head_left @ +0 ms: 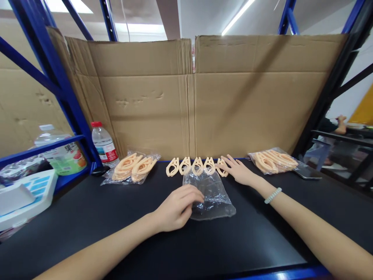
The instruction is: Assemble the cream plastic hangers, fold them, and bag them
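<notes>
Several beige plastic clips (197, 166), each a loop with two prongs, stand side by side in a row at the back of the black table. A clear plastic bag (208, 194) lies flat in front of them, its upper end reaching their lower ends. My left hand (180, 206) is at the bag's left edge, fingers loosely curled over it and thumb apart; I see nothing gripped. My right hand (239, 170) is open, fingers spread, its fingertips at the rightmost clip, which they partly cover.
Bagged beige clips (132, 168) lie to the left, and another filled bag (274, 160) lies right beside a dark phone (307, 172). A red-capped water bottle (105, 144) stands back left. Cardboard (145, 101) walls the back. Part of another person shows far right.
</notes>
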{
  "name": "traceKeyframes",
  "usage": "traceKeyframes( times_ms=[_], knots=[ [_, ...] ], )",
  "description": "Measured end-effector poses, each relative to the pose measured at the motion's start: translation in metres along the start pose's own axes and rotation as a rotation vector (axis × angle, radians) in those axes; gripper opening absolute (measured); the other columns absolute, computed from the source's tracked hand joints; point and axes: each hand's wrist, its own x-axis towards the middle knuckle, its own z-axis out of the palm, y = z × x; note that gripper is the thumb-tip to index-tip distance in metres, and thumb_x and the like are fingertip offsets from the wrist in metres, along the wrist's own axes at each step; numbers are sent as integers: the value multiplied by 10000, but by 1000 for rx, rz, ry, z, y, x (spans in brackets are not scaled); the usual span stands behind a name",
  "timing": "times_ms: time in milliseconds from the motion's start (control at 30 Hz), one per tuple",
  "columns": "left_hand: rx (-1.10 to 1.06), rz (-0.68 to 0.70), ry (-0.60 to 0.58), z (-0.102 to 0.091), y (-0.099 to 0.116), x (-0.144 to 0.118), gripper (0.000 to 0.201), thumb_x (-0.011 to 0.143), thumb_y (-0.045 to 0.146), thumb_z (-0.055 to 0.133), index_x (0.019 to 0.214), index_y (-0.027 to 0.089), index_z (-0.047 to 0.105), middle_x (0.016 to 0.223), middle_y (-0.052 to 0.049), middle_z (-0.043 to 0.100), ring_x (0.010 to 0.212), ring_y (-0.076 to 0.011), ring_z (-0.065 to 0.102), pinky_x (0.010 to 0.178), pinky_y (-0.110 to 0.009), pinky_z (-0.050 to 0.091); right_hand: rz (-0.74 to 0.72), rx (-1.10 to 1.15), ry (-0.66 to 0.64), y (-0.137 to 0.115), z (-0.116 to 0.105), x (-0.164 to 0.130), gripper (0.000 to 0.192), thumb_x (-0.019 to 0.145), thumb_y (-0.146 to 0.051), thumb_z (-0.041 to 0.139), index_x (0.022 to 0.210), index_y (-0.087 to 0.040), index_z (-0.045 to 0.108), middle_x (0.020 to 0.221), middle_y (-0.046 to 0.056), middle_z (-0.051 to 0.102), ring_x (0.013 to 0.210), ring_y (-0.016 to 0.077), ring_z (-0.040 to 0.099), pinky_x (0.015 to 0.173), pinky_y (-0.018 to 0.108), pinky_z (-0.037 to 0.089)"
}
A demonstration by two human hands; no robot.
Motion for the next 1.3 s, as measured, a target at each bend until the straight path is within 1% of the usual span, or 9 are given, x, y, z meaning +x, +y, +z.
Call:
traceKeyframes(
  times_ms=[133,300,500,633,800,967,1067,1200,1300],
  knots=[
    [18,26,-131,-1,4,-3,468,634,-36,400,1005,204,556,1176,-54,588,1166,-218,475,1038,-403,388,3,-9,-47,-4,-5,2,826,749,113,326,1412,-376,381,1533,76,275,1404,325,208,1013,543,380],
    [95,21,-175,1,6,-3,483,611,-14,429,1013,208,580,1317,-60,495,1272,-246,378,1077,-426,343,26,-4,-60,-3,-14,-5,702,772,83,324,1359,-263,489,1516,115,302,1406,338,202,1020,547,370],
    [147,12,-234,3,8,-2,486,659,14,438,1078,205,594,1338,-74,486,1298,-247,366,1095,-438,328,124,179,-272,7,-16,-22,675,815,-23,376,1444,-265,346,1537,81,272,1423,330,142,1037,566,338],
    [180,-55,-311,2,8,-2,597,669,19,447,1225,207,554,1464,-79,364,1381,-260,272,1129,-443,293,128,309,-348,14,-22,-27,668,808,-73,426,1448,-248,339,1490,88,362,1393,304,262,1040,469,358],
    [191,-124,-398,2,5,-3,640,726,55,459,1340,235,472,1537,-55,269,1423,-288,196,1152,-491,234,116,386,-288,18,-34,-31,615,740,-31,441,1332,-181,510,1181,131,588,1032,235,593,894,334,440],
    [212,-170,-409,4,3,-3,632,793,100,439,1400,267,393,1556,-29,235,1433,-287,162,1158,-523,181,84,507,-243,20,-51,-36,515,676,-134,586,1185,-197,631,1046,78,665,889,221,617,781,281,459],
    [232,-203,-429,4,5,-2,692,756,90,442,1418,273,361,1562,-24,217,1438,-288,140,1153,-552,147,64,554,-173,22,-60,-37,335,763,-252,574,1070,-181,688,1005,79,688,857,222,623,751,294,469],
    [245,-240,-423,3,8,-1,713,744,101,434,1426,287,341,1559,-26,228,1432,-312,150,1121,-626,100,8,568,25,19,-67,-35,310,898,-325,444,971,-162,698,989,96,695,887,220,631,796,324,476],
    [244,-246,-395,4,8,-2,718,738,113,441,1426,290,338,1558,-35,228,1427,-344,146,1089,-676,65,58,587,231,9,-72,-33,297,931,-314,418,987,-172,672,926,81,707,833,203,650,764,322,494]
  ],
)
